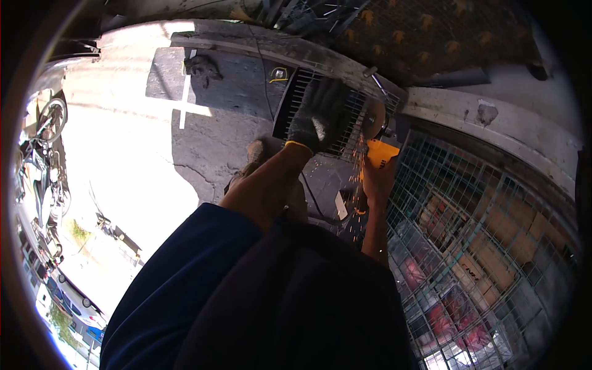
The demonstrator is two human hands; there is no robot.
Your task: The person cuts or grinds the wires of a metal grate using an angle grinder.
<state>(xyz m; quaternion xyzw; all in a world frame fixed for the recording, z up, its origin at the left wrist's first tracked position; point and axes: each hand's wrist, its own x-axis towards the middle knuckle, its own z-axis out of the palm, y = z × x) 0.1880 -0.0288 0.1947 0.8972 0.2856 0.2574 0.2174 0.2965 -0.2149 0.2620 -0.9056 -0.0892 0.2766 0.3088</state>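
Note:
My left hand (320, 117), in a dark work glove with a yellow cuff, lies over a metal grate (351, 139) of thin parallel bars, its fingers over the bars. My bare right hand (377, 180) is wrapped round a yellow angle grinder (382, 154). The grinder's round disc (373, 119) stands at the grate's right end, a short way right of my glove. Orange sparks (356, 185) spray down from the disc toward the floor. My palm and the grinder's far side are hidden.
A dark glove (203, 69) and a small yellow-edged item (279, 74) lie on the dark floor (213, 139). A cable (264, 68) runs along it. Green wire mesh (456, 203) with cartons behind it stands close on my right. A bicycle (50, 120) is at far left.

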